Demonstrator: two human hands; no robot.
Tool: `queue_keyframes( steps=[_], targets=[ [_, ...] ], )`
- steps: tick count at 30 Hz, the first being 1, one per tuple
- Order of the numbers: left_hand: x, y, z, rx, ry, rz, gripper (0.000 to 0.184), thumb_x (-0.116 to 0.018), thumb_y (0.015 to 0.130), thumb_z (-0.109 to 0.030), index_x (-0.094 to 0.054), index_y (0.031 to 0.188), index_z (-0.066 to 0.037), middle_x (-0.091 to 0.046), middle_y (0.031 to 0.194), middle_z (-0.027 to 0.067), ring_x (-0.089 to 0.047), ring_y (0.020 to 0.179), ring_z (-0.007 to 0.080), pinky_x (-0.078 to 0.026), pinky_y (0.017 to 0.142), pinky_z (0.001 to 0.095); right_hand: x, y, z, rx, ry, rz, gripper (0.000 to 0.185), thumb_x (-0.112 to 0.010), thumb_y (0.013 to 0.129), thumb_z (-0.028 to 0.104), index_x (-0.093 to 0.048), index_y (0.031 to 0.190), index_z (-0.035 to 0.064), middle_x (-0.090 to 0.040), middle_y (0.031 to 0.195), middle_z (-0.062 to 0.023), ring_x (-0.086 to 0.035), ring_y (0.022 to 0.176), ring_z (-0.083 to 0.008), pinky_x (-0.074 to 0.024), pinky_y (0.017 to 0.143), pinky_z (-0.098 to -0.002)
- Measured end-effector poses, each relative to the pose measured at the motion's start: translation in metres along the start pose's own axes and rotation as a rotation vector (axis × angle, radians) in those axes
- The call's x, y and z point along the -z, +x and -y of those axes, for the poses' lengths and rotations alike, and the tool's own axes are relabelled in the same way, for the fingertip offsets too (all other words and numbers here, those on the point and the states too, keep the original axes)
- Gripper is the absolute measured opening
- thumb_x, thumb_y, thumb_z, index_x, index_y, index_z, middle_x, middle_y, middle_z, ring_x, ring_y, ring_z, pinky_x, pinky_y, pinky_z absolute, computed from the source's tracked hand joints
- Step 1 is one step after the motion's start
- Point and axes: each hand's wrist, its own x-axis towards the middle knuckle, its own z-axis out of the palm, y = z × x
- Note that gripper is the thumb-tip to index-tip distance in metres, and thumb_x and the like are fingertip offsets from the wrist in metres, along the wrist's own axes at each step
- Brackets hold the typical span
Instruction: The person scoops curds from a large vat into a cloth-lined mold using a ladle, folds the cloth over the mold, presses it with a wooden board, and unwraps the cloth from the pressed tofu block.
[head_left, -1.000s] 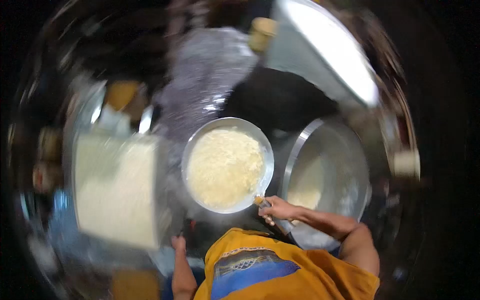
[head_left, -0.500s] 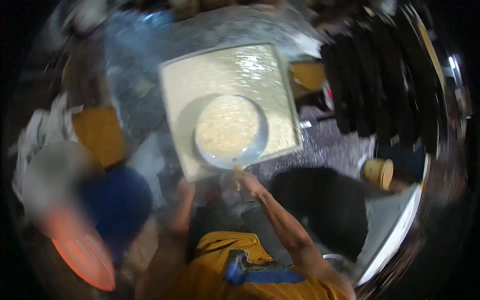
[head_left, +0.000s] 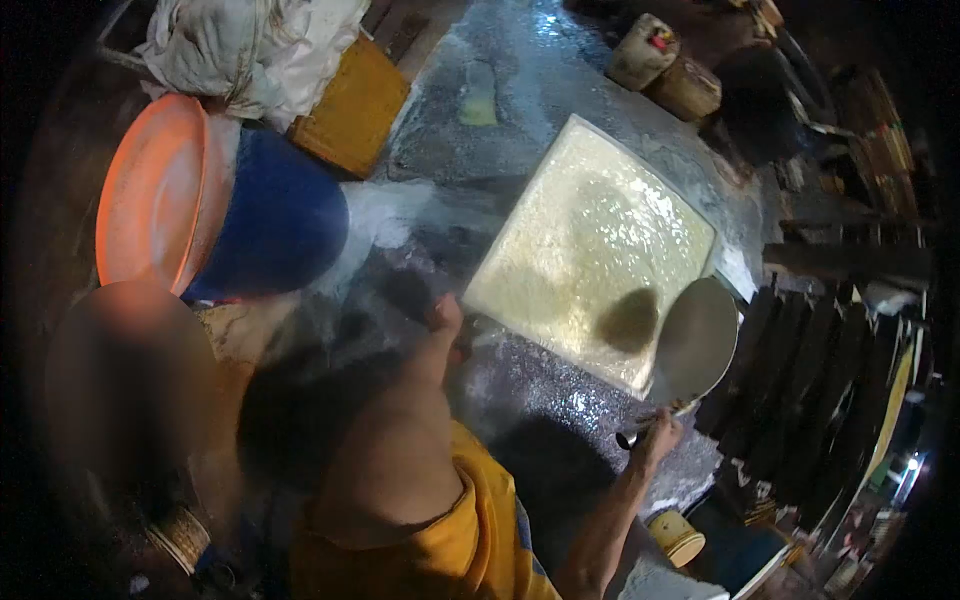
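My right hand (head_left: pixel 658 437) is closed round the short handle of a wide round pan (head_left: pixel 697 340). The pan is tilted over the right corner of a large square tray, and its visible face is plain grey. Glossy, pale yellowish liquid (head_left: pixel 590 240) fills the tray, whose light rim (head_left: pixel 640 152) shows along the far edge. Close to the tray's left corner is my left hand (head_left: pixel 446 313), small and in shadow. Its fingers look curled; whether they touch the rim I cannot tell.
An orange basin (head_left: pixel 150 200) and a blue tub (head_left: pixel 275 215) stand at left, near a yellow box (head_left: pixel 350 105) and white cloth (head_left: pixel 250 50). Jerrycans (head_left: pixel 645 52) sit at the back. Dark slats (head_left: pixel 790 390) and a small yellow bucket (head_left: pixel 677 538) are at right. The floor looks wet.
The pan, earlier level over the tray with pale, grainy contents, has moved right and tipped; those contents no longer show in it. The camera view has turned, so the tray appears rotated.
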Motion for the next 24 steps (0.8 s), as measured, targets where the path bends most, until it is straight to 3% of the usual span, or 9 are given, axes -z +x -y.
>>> queue_keyframes(
  steps=[3,5,6,9,12,16,18,20,24],
  targets=[
    [-0.006,0.007,0.015,-0.018,0.028,0.035,0.021,-0.059,0.080,-0.014,-0.065,0.097,-0.003,-0.061,0.102,0.0208,-0.059,0.096,0.0396,-0.049,0.080,0.0488,0.045,-0.044,0.019,0.360,-0.662,-0.609,0.035,-0.063,0.076,0.011,-0.050,0.103,-0.0065,-0.059,0.093,-0.0193,-0.059,0.076,-0.0281,-0.0470,0.065,-0.0384],
    [0.007,0.019,0.025,0.006,0.036,0.184,0.021,-0.061,0.080,-0.016,-0.065,0.090,0.002,-0.063,0.095,0.0222,-0.061,0.091,0.0383,-0.050,0.077,0.0483,0.054,-0.099,0.033,0.462,-0.758,-0.810,0.037,-0.063,0.074,0.007,-0.046,0.106,-0.0026,-0.054,0.102,-0.0191,-0.056,0.083,-0.0332,-0.0446,0.078,-0.0419],
    [0.012,0.022,0.031,-0.082,0.065,0.205,0.024,-0.063,0.080,-0.018,-0.064,0.086,0.005,-0.063,0.090,0.0227,-0.062,0.087,0.0373,-0.051,0.075,0.0475,0.054,-0.132,0.042,0.435,-0.621,-0.865,0.038,-0.061,0.074,0.004,-0.047,0.109,-0.0024,-0.056,0.100,-0.0171,-0.055,0.081,-0.0305,-0.0443,0.080,-0.0413],
    [0.009,0.021,0.041,-0.390,0.177,0.176,0.032,-0.066,0.078,-0.023,-0.062,0.082,0.009,-0.063,0.084,0.0225,-0.063,0.084,0.0372,-0.052,0.074,0.0456,0.088,-0.215,0.033,0.163,-0.491,-0.853,0.027,-0.054,0.073,-0.001,-0.052,0.100,-0.0017,-0.058,0.085,-0.0126,-0.055,0.078,-0.0269,-0.0446,0.077,-0.0374],
    [0.039,-0.012,0.035,-0.460,0.195,0.272,0.037,-0.065,0.078,-0.026,-0.063,0.095,0.006,-0.063,0.100,0.0244,-0.060,0.100,0.0389,-0.049,0.085,0.0452,0.131,-0.291,-0.049,0.233,-0.661,-0.937,0.027,-0.054,0.071,-0.003,-0.053,0.098,0.0015,-0.052,0.075,-0.0096,-0.048,0.069,-0.0221,-0.0420,0.068,-0.0352],
    [0.071,-0.041,0.004,-0.461,0.449,0.430,0.046,-0.060,0.077,-0.019,-0.056,0.118,0.002,-0.056,0.121,0.0241,-0.052,0.114,0.0399,-0.042,0.096,0.0448,0.137,-0.376,-0.083,-0.146,-0.896,-0.952,0.020,-0.060,0.072,-0.002,-0.052,0.091,0.0022,-0.058,0.081,-0.0182,-0.057,0.073,-0.0358,-0.0442,0.069,-0.0441],
    [0.077,-0.039,-0.002,-0.585,0.516,0.449,0.047,-0.061,0.077,-0.022,-0.057,0.116,0.002,-0.056,0.120,0.0245,-0.052,0.114,0.0399,-0.042,0.096,0.0449,0.143,-0.402,-0.105,-0.291,-0.981,-0.945,0.018,-0.061,0.073,0.000,-0.051,0.088,0.0022,-0.060,0.085,-0.0206,-0.058,0.079,-0.0406,-0.0443,0.070,-0.0470],
    [0.078,-0.028,0.004,-0.700,0.537,0.441,0.045,-0.060,0.077,-0.027,-0.060,0.111,0.003,-0.057,0.118,0.0257,-0.053,0.112,0.0405,-0.043,0.095,0.0450,0.153,-0.423,-0.139,-0.275,-1.025,-1.042,0.017,-0.060,0.074,0.001,-0.050,0.088,0.0026,-0.060,0.086,-0.0214,-0.059,0.082,-0.0419,-0.0440,0.071,-0.0486],
    [0.070,-0.014,0.009,-0.725,0.648,0.421,0.044,-0.060,0.078,-0.030,-0.062,0.107,0.003,-0.059,0.114,0.0267,-0.055,0.109,0.0408,-0.044,0.093,0.0454,0.164,-0.437,-0.138,-0.420,-0.929,-1.094,0.018,-0.056,0.075,0.001,-0.051,0.092,0.0041,-0.060,0.087,-0.0221,-0.060,0.087,-0.0430,-0.0436,0.073,-0.0510]
  ],
)
